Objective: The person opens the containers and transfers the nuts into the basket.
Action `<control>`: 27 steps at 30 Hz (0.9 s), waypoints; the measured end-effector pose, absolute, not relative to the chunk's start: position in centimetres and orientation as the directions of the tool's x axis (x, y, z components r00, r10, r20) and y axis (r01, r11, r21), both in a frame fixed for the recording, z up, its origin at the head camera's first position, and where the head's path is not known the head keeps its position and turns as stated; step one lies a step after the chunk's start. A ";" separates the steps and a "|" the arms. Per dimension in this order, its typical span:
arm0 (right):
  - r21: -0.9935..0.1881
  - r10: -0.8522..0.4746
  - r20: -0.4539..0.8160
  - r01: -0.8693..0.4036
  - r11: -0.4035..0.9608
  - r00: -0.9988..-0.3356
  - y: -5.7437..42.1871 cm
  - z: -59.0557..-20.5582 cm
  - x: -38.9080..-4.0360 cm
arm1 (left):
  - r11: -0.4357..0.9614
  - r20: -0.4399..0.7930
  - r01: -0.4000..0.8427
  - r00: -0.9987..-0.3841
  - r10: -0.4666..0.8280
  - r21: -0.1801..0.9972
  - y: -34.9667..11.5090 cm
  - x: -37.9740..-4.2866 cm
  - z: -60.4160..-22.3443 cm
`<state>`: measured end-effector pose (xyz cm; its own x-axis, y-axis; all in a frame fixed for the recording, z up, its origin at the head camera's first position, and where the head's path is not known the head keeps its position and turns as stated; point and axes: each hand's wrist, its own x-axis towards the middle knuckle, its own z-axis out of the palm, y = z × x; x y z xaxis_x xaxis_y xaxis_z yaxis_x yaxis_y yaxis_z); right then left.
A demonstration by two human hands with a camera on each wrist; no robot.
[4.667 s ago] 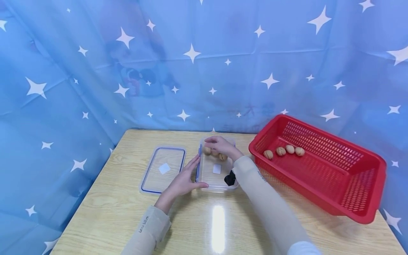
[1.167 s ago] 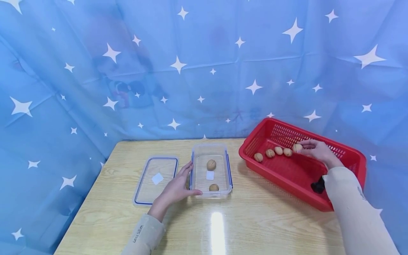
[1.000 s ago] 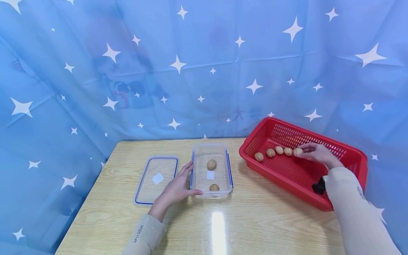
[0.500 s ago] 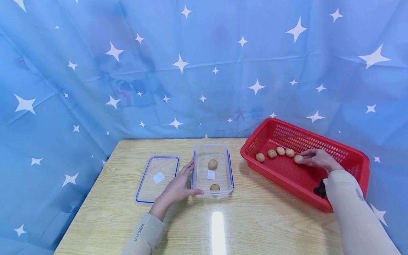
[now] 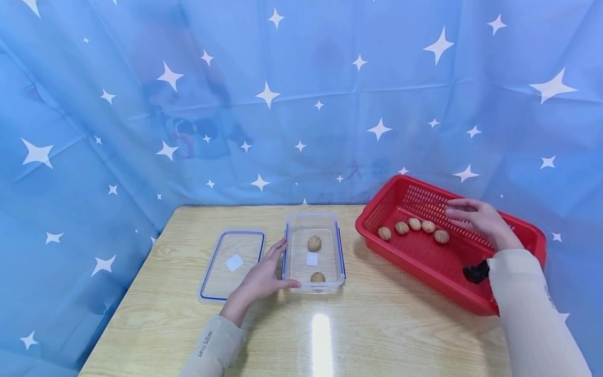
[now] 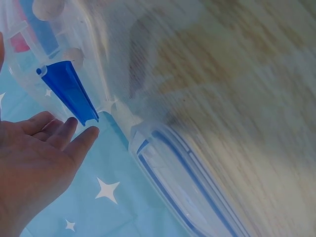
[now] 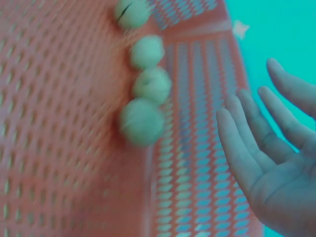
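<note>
In the head view my left hand [image 5: 261,276] rests against the left side of a clear plastic food container [image 5: 325,287], thumb at its front corner. The left wrist view shows its fingers outstretched beside the blue clip [image 6: 70,91]. Inside the container are one walnut [image 5: 314,243] near the middle and another walnut [image 5: 317,277] by the front wall. My right hand [image 5: 482,220] hovers over the red basket [image 5: 452,269], fingers spread and holding nothing. Just left of it lies a walnut [image 5: 441,236], at the end of a row of several walnuts [image 7: 140,122] on the basket floor.
A clear lid [image 5: 221,285] with a blue seal lies flat left of the container. White square labels show on the lid and in the container [image 5: 312,258]. A blue star-patterned curtain [image 5: 282,131] hangs behind the wooden table [image 5: 367,335].
My right hand has gone from the container to the basket, set a walnut at the row's end, let go and lifted away right. My left hand has stayed at the container.
</note>
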<state>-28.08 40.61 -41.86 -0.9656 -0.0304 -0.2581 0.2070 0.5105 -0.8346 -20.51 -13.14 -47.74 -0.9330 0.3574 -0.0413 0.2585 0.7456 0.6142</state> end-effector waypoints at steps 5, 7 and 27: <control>-0.889 -0.077 -0.206 0.153 0.432 -0.975 38.7 -40.0 -28.5 | 0.745 -0.043 0.258 -0.933 0.358 0.615 -13.1 -20.4 -47.6; -0.906 -0.095 -0.190 0.137 0.400 -0.977 37.7 -39.3 -28.6 | 0.748 -0.046 0.255 -0.933 0.356 0.613 -13.0 -20.4 -47.6; -0.907 -0.249 -0.091 -0.024 0.421 -0.964 24.6 -37.0 -28.2 | 0.744 -0.036 0.262 -0.933 0.358 0.615 -13.3 -20.5 -47.7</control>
<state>-28.20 24.60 -36.99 -0.9642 -0.2493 -0.0906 -0.0235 0.4207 -0.9069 -20.49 -13.28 -47.72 -0.9330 0.3581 -0.0357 0.2620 0.7438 0.6149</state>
